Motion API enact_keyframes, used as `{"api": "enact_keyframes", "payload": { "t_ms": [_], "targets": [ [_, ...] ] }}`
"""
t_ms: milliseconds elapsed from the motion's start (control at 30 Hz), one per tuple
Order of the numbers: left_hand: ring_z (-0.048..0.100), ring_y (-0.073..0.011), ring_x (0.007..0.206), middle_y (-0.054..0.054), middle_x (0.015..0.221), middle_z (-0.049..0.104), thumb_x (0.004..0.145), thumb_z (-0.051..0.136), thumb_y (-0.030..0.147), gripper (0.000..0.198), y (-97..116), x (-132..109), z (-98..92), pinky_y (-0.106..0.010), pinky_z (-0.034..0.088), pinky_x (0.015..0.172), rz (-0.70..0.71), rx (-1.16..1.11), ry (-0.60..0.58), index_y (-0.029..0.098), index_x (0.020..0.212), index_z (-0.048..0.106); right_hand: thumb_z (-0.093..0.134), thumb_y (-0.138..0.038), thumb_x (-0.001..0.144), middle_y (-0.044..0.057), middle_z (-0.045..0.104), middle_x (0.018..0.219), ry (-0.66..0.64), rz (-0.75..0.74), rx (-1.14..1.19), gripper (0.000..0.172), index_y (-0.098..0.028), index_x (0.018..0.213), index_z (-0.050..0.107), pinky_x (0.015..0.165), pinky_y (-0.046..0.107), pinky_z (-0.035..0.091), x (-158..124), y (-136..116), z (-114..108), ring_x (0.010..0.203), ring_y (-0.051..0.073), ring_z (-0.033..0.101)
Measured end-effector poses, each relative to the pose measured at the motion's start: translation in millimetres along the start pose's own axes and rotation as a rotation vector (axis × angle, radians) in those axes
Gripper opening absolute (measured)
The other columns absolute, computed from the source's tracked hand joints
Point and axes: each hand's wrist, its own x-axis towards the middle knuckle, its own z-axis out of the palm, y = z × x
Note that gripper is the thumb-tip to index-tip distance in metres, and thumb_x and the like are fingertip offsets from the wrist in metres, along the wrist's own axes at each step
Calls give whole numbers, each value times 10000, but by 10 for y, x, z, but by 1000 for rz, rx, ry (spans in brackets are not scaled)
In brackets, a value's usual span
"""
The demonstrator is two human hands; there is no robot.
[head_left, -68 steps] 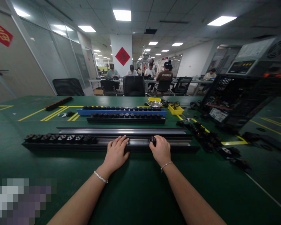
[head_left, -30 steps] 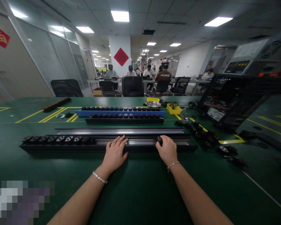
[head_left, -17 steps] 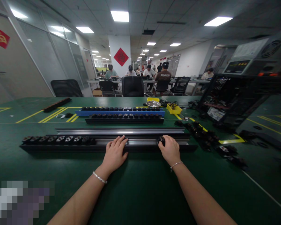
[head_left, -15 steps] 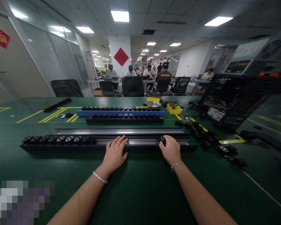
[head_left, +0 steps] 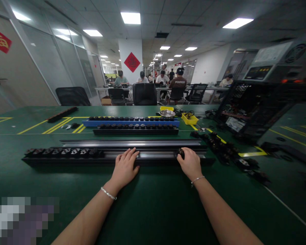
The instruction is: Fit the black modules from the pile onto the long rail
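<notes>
A long black rail (head_left: 155, 157) with a silver channel lies across the green table in front of me. Several black socket modules (head_left: 63, 152) fill its left end. My left hand (head_left: 124, 167) rests flat on the rail's middle, fingers stretched out. My right hand (head_left: 191, 163) is closed around a small black module (head_left: 181, 153) that sits in the channel toward the rail's right end.
A bare silver rail (head_left: 132, 143) lies just behind. Farther back sit a black strip (head_left: 136, 129) and a blue strip (head_left: 131, 121) full of modules. Loose black modules (head_left: 224, 149) trail off to the right. Yellow bins (head_left: 190, 118), a metal bowl (head_left: 167, 113) and an open computer case (head_left: 252, 109) stand beyond. Seated people work at a far table.
My right hand has slid the black module to the right along the channel. My left hand has stayed flat on the rail.
</notes>
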Motion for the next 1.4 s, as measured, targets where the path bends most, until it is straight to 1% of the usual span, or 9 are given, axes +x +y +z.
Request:
{"api": "enact_keyframes", "payload": {
  "t_ms": [300,533,733,867,1167,1400],
  "targets": [
    [344,-257,1305,-42,1418,418,759,534,302,539,-10,-2,15,-446,309,996,0,3,-2,267,1290,447,395,-318,823,119,583,1170,6,2,-13,360,-143,1070,590,921,386,359,20,128,-45,1087,236,503],
    [344,-263,1305,-51,1416,419,759,537,299,539,3,1,-10,-450,309,1000,-4,-2,-10,269,1290,449,391,-322,819,114,576,1181,-20,17,-27,373,-143,1080,587,921,381,351,40,206,-89,1086,235,499],
    [348,-270,1302,-53,1412,424,757,542,300,537,4,1,-15,-458,311,1000,-9,-5,-16,275,1286,455,394,-320,819,118,576,1182,-11,16,-31,375,-139,1083,588,922,382,349,39,220,-92,1088,235,496],
    [348,-260,1302,-41,1416,420,762,538,301,528,4,-1,-15,-453,314,998,-6,2,-14,273,1283,454,394,-321,819,119,580,1172,-8,10,-37,375,-135,1080,589,915,375,358,49,240,-91,1084,235,499],
    [351,-257,1300,-45,1414,422,763,531,295,525,1,-2,4,-446,308,997,-6,4,-2,267,1282,455,419,-312,805,108,603,1129,12,9,-45,357,-146,1064,600,905,370,370,74,341,-103,1048,227,515],
    [348,-258,1302,-48,1413,423,765,532,298,533,-3,-4,5,-449,310,999,-5,-1,-2,265,1291,450,399,-324,812,115,590,1159,25,13,-64,389,-133,1093,590,918,386,366,77,427,-135,1066,237,512]
  ]
}}
